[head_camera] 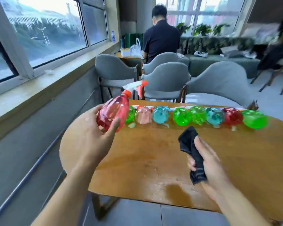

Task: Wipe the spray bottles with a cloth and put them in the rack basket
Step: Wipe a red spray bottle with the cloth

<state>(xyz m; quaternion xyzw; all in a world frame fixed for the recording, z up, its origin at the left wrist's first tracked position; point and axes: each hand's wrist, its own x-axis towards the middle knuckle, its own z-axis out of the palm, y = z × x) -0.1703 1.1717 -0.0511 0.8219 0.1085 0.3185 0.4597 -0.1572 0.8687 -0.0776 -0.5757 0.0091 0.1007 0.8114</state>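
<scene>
My left hand (95, 136) grips a pink spray bottle (113, 111) by its base, tilted with the white and red trigger head pointing away and up, above the table's left edge. My right hand (207, 162) holds a black cloth (192, 150) over the wooden table (145, 160), apart from the bottle. Along the table's far edge several spray bottles lie on their sides in a row, their bases toward me: green (181, 116), pale pink (143, 117), blue (160, 115), red (231, 115) and a last green one (254, 119). No rack basket is in view.
Three grey chairs (165, 80) stand behind the table. A person in a dark shirt (160, 38) sits with their back to me at a farther table. A window sill and wall run along the left. Small wet spots lie by the bottles.
</scene>
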